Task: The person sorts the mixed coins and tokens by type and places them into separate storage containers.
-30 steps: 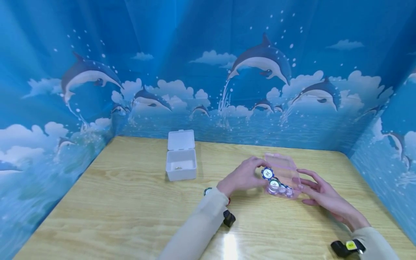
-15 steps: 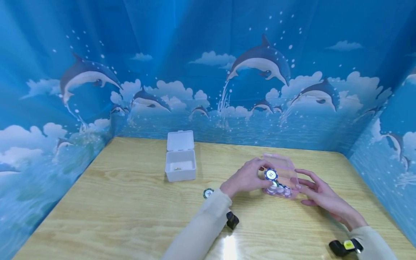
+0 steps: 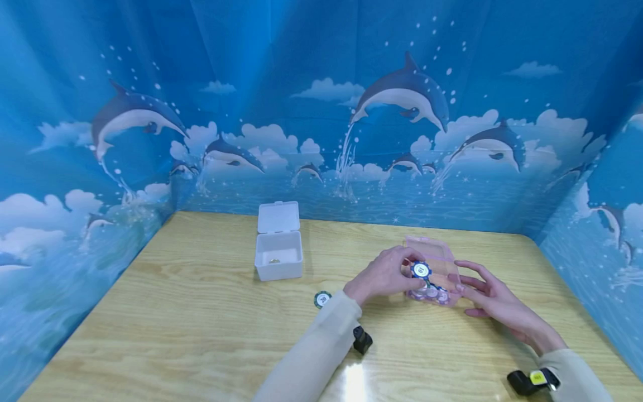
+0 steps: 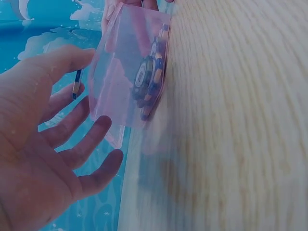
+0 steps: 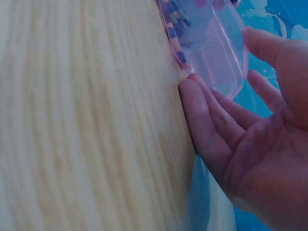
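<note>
My left hand (image 3: 384, 274) pinches a blue-edged poker chip (image 3: 421, 271) marked 10 between thumb and forefinger, above the near left side of a pink see-through plastic box (image 3: 447, 268). In the left wrist view that chip appears edge-on, and the other fingers are spread. Several poker chips (image 4: 145, 79) lie heaped at the bottom of the box, whose lid (image 3: 428, 245) is tipped back. At the box's right side my right hand (image 3: 497, 296) holds it with thumb and fingers. Its thumb touches the rim in the right wrist view.
A green-edged poker chip (image 3: 322, 299) lies flat on the wooden table (image 3: 211, 318), left of my left forearm. Farther back stands a white box (image 3: 279, 268) with its lid up and a small gold-coloured thing (image 3: 274, 261) inside. A blue dolphin-print curtain (image 3: 321, 111) surrounds the table.
My left hand has moved slightly right with the blue chip, now over the pink box. The box has shifted slightly left. The green-edged chip on the table has come into fuller view.
</note>
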The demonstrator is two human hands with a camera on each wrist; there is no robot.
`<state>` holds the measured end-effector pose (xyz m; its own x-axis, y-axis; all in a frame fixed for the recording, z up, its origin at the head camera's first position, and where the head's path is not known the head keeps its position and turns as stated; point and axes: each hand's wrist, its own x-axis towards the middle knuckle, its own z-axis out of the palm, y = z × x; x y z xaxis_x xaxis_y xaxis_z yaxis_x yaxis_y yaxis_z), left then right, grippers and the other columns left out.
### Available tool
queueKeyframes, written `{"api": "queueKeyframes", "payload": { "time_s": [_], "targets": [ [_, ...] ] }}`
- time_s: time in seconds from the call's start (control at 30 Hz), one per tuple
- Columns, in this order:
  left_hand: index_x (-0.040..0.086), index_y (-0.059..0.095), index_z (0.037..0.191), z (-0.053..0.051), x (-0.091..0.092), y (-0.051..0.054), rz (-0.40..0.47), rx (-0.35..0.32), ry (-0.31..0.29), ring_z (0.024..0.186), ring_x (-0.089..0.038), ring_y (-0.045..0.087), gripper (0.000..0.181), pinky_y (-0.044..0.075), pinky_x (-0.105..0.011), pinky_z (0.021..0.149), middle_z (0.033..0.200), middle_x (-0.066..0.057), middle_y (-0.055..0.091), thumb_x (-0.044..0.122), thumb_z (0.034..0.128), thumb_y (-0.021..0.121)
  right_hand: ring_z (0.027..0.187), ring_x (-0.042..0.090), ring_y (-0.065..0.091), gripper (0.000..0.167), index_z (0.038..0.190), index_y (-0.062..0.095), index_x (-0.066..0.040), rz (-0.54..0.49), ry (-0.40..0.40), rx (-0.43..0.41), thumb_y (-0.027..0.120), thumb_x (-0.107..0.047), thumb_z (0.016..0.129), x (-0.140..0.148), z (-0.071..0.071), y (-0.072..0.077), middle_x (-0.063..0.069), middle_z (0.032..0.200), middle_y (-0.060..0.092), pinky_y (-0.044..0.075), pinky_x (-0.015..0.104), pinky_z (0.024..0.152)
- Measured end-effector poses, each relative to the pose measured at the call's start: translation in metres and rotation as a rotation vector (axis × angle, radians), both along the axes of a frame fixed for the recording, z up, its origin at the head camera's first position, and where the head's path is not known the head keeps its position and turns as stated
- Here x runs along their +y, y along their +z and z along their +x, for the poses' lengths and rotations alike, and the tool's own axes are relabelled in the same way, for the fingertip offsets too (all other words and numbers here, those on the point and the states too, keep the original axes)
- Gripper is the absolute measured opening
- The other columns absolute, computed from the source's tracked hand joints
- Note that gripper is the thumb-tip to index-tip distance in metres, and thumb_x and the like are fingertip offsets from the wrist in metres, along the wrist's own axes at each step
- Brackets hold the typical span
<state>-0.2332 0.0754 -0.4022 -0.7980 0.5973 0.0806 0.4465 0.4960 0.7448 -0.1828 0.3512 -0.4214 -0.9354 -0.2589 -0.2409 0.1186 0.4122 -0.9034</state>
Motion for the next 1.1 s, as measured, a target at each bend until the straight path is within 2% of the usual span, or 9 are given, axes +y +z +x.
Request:
{"api": "queueKeyframes", "payload": {
  "time_s": [0.1,0.17,0.53,0.8,1.1],
  "targets": [
    [0.02,0.063,0.133,0.0,0.0,-0.001,-0.003,-0.005,0.008,0.103,-0.003,0.062,0.048,0.053,-0.017,0.087,0.128,0.003,0.066,0.031,0.0891,0.08,0.112,-0.006,0.059,0.069,0.162,0.016,-0.019,-0.011,0.007,0.006,0.055,-0.034,0.107,0.001,0.0,-0.001,0.031,0.164,0.026,0.06,0.04,0.09],
    [0.02,0.063,0.134,0.0,0.0,-0.001,-0.01,0.0,0.011,0.107,-0.005,0.063,0.049,0.053,-0.019,0.09,0.131,0.002,0.066,0.033,0.0893,0.079,0.11,-0.009,0.059,0.069,0.162,0.016,-0.019,-0.018,0.012,0.009,0.055,-0.034,0.107,0.001,0.0,-0.001,0.031,0.164,0.025,0.06,0.04,0.09],
    [0.023,0.064,0.132,0.0,-0.002,-0.003,-0.018,-0.005,0.011,0.113,-0.007,0.063,0.044,0.054,-0.023,0.095,0.132,0.001,0.065,0.036,0.0911,0.077,0.11,-0.01,0.06,0.068,0.161,0.016,-0.017,-0.036,0.024,0.03,0.054,-0.031,0.107,0.002,0.001,-0.002,0.033,0.164,0.024,0.06,0.04,0.091],
    [0.024,0.064,0.133,-0.001,-0.008,0.0,0.011,-0.027,-0.023,0.116,-0.009,0.063,0.043,0.053,-0.024,0.097,0.13,0.002,0.065,0.033,0.0929,0.075,0.11,-0.008,0.06,0.068,0.162,0.016,-0.018,-0.037,0.018,0.024,0.054,-0.031,0.107,0.002,0.001,-0.002,0.033,0.163,0.024,0.06,0.039,0.09],
    [0.023,0.063,0.136,0.001,-0.026,0.002,0.039,-0.026,-0.023,0.126,-0.021,0.06,0.045,0.054,-0.031,0.099,0.14,0.005,0.06,0.036,0.0931,0.071,0.109,-0.01,0.059,0.068,0.162,0.016,-0.019,-0.022,0.013,0.014,0.054,-0.033,0.107,0.001,0.0,-0.002,0.032,0.164,0.025,0.06,0.038,0.089]
  ]
}}
